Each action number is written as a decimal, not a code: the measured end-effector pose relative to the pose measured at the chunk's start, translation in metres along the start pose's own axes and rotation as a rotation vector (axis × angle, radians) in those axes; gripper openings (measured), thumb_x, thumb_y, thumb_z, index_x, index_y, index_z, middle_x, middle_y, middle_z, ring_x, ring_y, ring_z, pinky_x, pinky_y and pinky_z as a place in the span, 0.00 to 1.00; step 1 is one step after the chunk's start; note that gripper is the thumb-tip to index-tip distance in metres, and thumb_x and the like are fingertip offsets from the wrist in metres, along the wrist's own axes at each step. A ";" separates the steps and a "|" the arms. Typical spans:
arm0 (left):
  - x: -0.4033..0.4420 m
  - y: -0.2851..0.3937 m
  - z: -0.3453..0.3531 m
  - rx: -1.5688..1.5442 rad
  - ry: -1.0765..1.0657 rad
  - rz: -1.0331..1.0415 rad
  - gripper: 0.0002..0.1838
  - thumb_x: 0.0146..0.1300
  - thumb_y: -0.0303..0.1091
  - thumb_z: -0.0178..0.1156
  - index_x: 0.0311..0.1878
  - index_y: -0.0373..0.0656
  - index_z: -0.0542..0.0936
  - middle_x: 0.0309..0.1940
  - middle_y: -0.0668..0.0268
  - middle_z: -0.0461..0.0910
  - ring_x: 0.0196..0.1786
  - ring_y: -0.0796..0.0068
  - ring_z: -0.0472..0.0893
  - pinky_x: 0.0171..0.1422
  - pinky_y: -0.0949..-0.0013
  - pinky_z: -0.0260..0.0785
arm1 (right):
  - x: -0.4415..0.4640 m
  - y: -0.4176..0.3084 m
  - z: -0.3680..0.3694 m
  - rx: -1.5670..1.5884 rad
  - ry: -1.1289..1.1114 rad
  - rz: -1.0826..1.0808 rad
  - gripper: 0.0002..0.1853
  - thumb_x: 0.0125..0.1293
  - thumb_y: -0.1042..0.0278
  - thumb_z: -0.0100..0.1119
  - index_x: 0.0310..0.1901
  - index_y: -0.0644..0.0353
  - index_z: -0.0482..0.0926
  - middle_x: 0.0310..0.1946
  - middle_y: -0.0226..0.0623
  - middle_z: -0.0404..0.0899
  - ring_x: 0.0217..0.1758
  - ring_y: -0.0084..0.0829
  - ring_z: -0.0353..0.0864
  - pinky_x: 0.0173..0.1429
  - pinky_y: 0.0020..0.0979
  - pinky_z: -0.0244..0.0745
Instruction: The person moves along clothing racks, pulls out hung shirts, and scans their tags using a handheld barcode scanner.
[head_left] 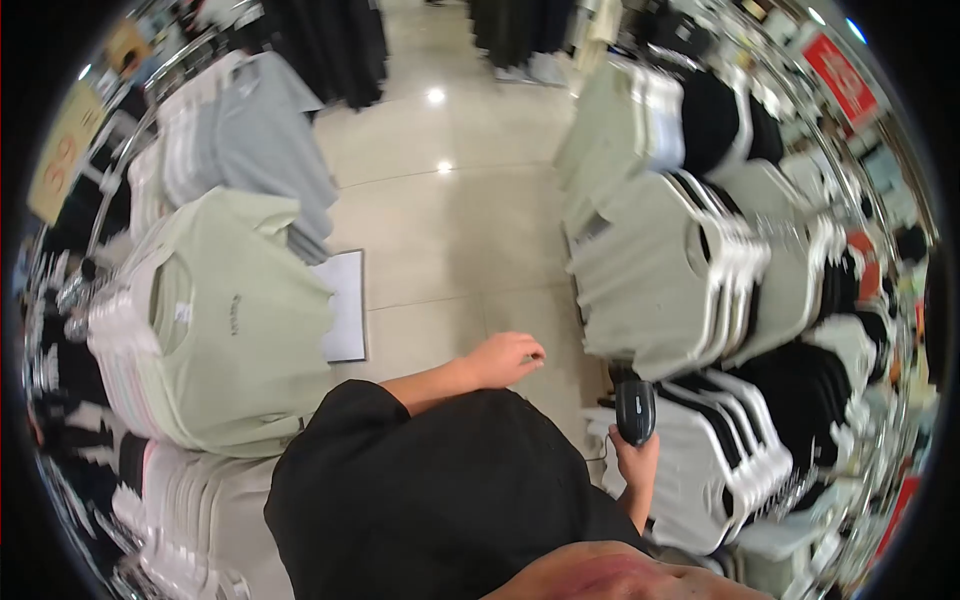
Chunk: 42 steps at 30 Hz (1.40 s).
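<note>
A black handheld barcode scanner (635, 412) sits upright in my right hand (637, 462), whose fingers are wrapped around its handle. Beside it hang white and black shirts (690, 455) on white hangers. My left hand (507, 360) is held in front of my body over the aisle, holding nothing, its fingers loosely curved and a little apart. To the left of that arm, a pale green T-shirt (245, 315) with small dark lettering faces outward on its rack.
Clothes racks line both sides of the tiled aisle (445, 230). Grey-green shirts (640, 265) hang on the right, blue-grey ones (265, 135) on the left. A white floor panel (345, 305) lies by the left rack. Dark garments (330, 45) hang at the far end.
</note>
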<state>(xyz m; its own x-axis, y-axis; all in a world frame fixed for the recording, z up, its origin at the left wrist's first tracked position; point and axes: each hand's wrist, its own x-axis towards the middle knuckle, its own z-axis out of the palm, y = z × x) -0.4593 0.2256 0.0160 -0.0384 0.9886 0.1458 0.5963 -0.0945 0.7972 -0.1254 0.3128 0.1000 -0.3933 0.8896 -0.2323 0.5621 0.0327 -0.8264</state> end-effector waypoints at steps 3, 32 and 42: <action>-0.014 -0.011 -0.039 0.040 -0.001 -0.027 0.10 0.73 0.38 0.62 0.49 0.43 0.85 0.46 0.61 0.86 0.51 0.53 0.84 0.55 0.53 0.78 | 0.048 -0.045 0.032 -0.055 -0.130 -0.123 0.15 0.59 0.68 0.78 0.41 0.66 0.83 0.32 0.31 0.84 0.35 0.22 0.76 0.44 0.32 0.76; 0.109 -0.147 -0.240 0.119 0.753 -0.751 0.11 0.73 0.39 0.64 0.49 0.42 0.87 0.44 0.56 0.87 0.45 0.57 0.88 0.50 0.58 0.80 | 0.471 -0.332 0.318 -0.196 -1.163 -0.592 0.23 0.61 0.57 0.79 0.50 0.66 0.84 0.39 0.43 0.89 0.42 0.34 0.88 0.50 0.37 0.81; 0.089 -0.212 -0.300 0.096 1.121 -0.864 0.11 0.72 0.37 0.65 0.49 0.41 0.86 0.43 0.57 0.87 0.43 0.57 0.87 0.49 0.59 0.80 | 0.528 -0.382 0.417 -0.048 -1.190 -0.533 0.15 0.63 0.60 0.78 0.38 0.61 0.83 0.26 0.28 0.83 0.27 0.20 0.79 0.34 0.29 0.73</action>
<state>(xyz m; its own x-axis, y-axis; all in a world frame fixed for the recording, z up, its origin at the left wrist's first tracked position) -0.8294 0.2981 0.0360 -0.9922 0.1104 0.0573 0.1080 0.5353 0.8377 -0.8509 0.5799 0.0791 -0.9597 -0.1830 -0.2134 0.1541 0.2927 -0.9437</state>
